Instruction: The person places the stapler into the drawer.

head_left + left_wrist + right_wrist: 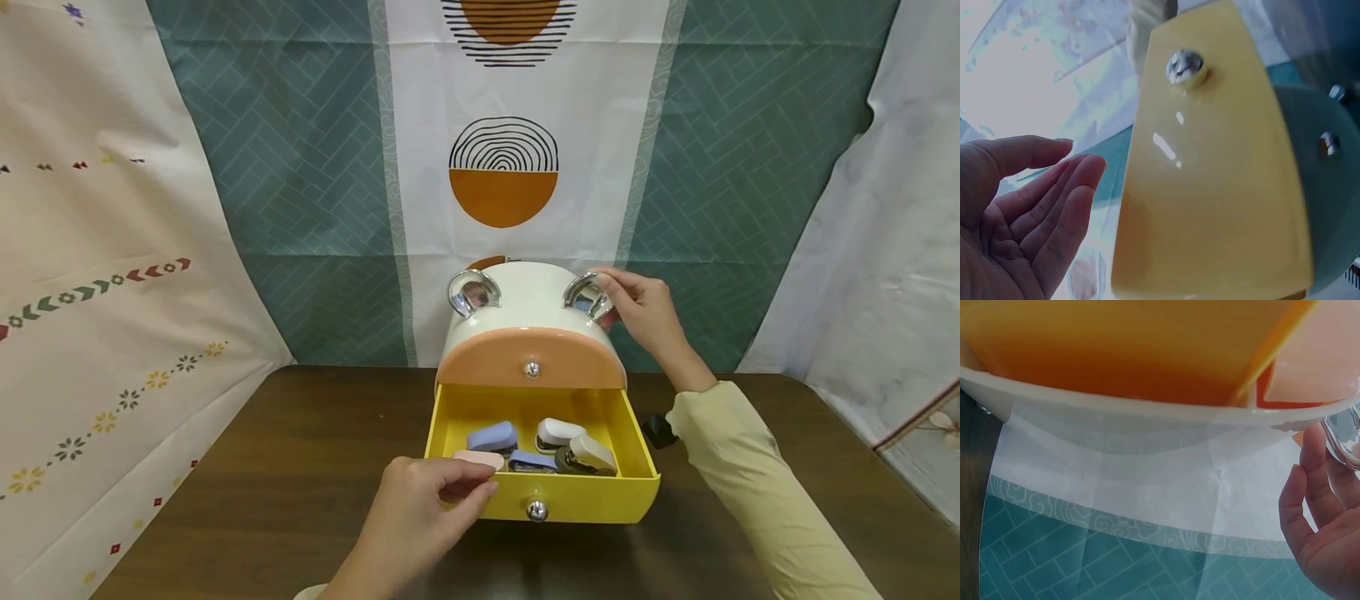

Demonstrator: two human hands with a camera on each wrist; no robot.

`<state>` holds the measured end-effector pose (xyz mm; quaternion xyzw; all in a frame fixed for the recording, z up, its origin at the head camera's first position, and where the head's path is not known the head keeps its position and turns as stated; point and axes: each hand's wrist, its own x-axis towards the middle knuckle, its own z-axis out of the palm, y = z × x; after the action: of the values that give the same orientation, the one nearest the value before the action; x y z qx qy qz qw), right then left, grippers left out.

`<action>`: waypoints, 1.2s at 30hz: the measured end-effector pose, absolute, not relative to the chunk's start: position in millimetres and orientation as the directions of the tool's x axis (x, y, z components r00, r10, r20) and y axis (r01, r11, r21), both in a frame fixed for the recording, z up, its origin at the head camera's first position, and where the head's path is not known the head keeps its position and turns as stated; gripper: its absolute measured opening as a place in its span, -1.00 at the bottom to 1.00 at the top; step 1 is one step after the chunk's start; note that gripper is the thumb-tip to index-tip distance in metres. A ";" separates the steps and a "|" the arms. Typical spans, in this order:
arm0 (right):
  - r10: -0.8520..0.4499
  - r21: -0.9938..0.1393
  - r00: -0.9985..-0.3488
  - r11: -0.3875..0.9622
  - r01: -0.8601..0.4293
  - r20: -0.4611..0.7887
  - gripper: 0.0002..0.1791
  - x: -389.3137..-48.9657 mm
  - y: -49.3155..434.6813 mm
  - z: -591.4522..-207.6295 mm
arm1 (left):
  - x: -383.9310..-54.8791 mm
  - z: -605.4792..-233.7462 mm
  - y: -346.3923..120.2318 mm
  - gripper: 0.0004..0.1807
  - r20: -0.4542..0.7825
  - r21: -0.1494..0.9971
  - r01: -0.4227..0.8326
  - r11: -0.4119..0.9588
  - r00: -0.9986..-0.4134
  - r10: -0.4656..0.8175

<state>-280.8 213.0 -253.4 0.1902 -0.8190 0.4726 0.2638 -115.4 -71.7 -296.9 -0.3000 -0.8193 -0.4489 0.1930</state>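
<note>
A white desktop drawer organizer (530,292) with chrome ears stands on the table, its yellow drawer (570,502) pulled out. Inside lie several small staplers: a blue one (492,437), a white one (559,432), a cream one (592,452) and a pink one (480,458) at the front left. My left hand (423,504) hovers at the drawer's front left corner, fingers loosely bent; the left wrist view shows a gap between thumb and fingers, with nothing held. At the back, my right hand (637,304) holds the right chrome ear (587,296) between thumb and fingers.
The orange upper drawer (495,358) is closed above the yellow one. A small black object (659,431) lies on the dark wooden table (315,467), right of the organizer. Patterned cloth (300,167) hangs behind the table and at both sides.
</note>
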 end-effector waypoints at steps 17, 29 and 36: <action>-0.071 -0.663 -0.782 0.486 -0.569 0.619 -0.60 -284.1 211.7 -253.2 | -116.8 -317.9 -49.6 -0.96 0.413 0.581 0.630 0.515 -0.774 0.480; -0.070 -0.670 -0.791 0.491 -0.557 0.607 -0.61 -283.3 211.4 -253.4 | -114.5 -334.1 -39.8 -0.82 0.538 0.288 0.634 0.718 -0.727 0.426; -0.063 -0.673 -0.793 0.491 -0.553 0.606 -0.60 -282.4 212.7 -254.4 | -110.1 -335.0 -29.1 -0.66 0.555 0.192 0.571 0.798 -0.734 0.392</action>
<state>-282.4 212.7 -254.4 0.1871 -0.8228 0.4685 0.2618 -110.1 -29.1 -335.0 -0.2635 -0.9140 -0.1775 0.2523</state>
